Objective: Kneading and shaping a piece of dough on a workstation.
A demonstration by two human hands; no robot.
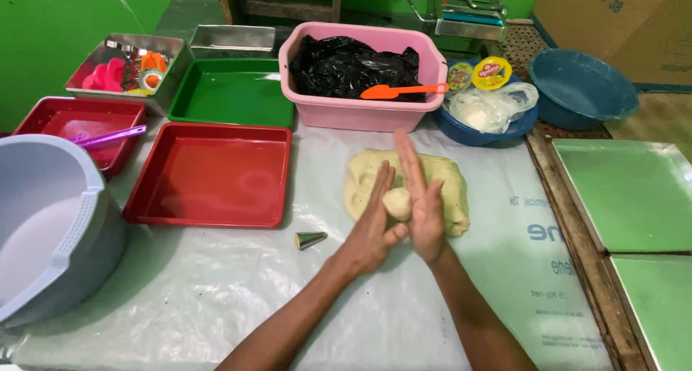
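head view, looking down, close over table [216, 299]

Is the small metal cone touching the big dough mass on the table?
Apart. The head view shows the metal cone lying left of the dough mass, with bare plastic sheet between.

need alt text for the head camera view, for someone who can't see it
Two bare hands, left hand and right hand, press a small dough ball between the palms above a flat dough slab on a plastic-covered table. A metal cone and a red tray lie to the left.
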